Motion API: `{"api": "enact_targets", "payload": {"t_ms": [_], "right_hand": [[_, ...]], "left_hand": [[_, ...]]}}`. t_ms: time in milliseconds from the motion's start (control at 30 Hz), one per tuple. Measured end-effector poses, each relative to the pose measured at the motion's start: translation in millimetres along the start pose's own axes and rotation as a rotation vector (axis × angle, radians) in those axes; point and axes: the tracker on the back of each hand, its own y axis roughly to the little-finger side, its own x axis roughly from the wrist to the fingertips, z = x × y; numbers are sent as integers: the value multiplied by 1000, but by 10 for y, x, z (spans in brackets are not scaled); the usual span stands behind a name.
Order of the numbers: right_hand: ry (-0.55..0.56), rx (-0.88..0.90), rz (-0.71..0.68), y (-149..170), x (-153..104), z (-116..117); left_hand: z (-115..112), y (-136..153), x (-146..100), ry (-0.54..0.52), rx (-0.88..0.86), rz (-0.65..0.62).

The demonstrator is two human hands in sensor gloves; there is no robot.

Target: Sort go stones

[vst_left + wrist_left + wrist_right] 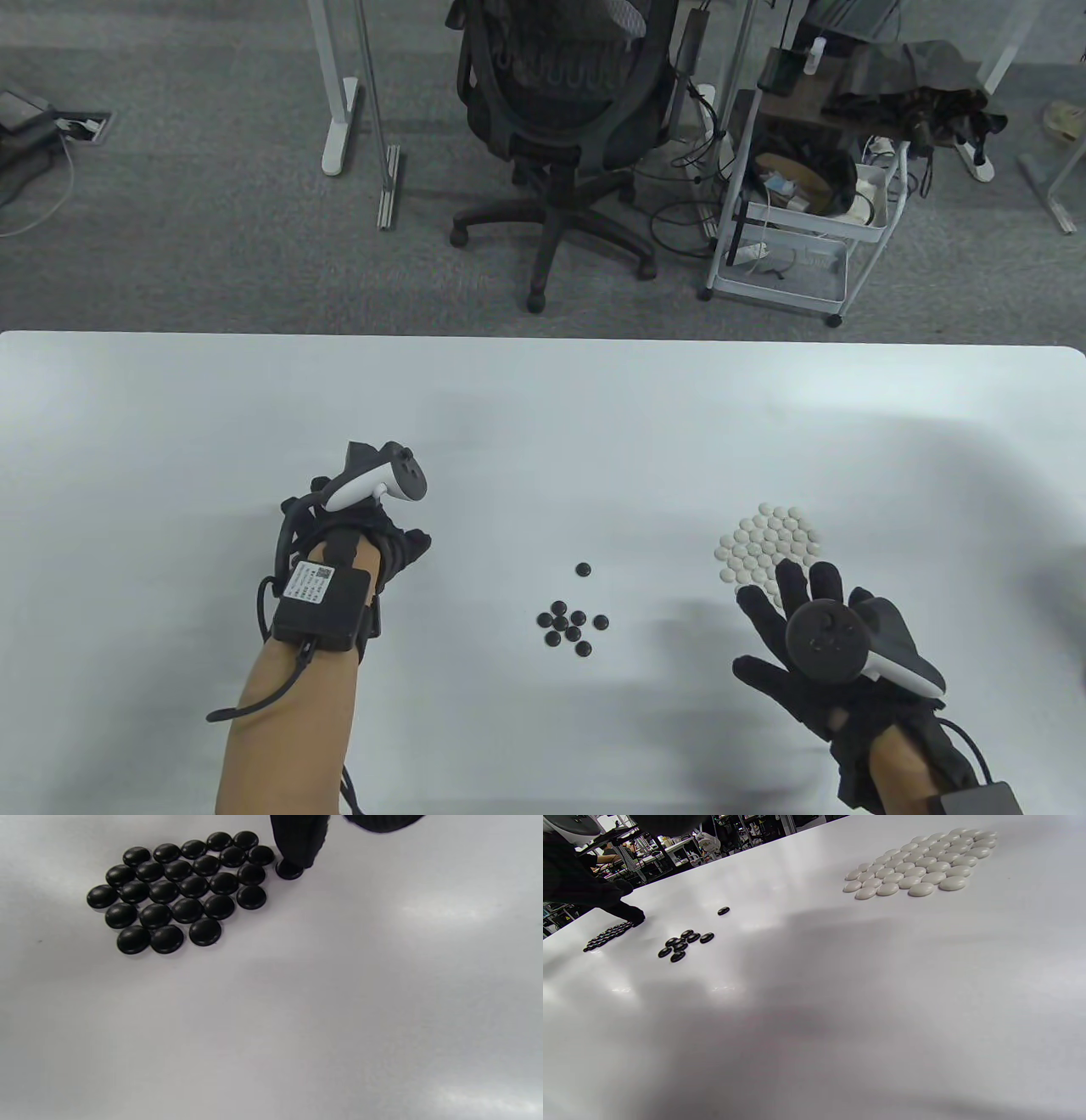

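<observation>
Left hand (356,543) is down on the tabletop (543,407) at the sorted black stone patch (178,887); in the left wrist view 1 fingertip (299,844) presses a single black stone (289,871) just beside that patch's edge. Finger looks straight, pushing rather than pinching, so the grip holds nothing. Right hand (814,645) hovers flat with fingers spread, empty, just near side of the white stone patch (770,545), which looks fully gathered.

Unsorted black stones remain mid-tabletop: a cluster (573,628) of about 8 and 1 stray stone (583,569) beyond it. They lie to the right of the left hand, between the 2 hands, roughly equally near to each. Stones are round, no long axis. Likely next: left hand reaches right to drag them to the black patch.
</observation>
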Motion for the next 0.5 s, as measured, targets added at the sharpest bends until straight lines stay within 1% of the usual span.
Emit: {"api": "enact_targets", "payload": {"t_ms": [100,233,333,367,500], "right_hand": [[1,2,-3,-2,0,0],[4,2,-5,-2,2,-1],[4,3,-4,1,2,-3],[3,3,-3,3,4,-2],[1,3,-3,1,3,-1]], "left_hand": [[10,-14,-26,-4,25,23],[52,-100,-108,-31,36,-10],[58,-255,-176,-39,49,-90],[45,-340,-198,-28,62,-138],[4,-630,-285,-4,105,-263]]}}
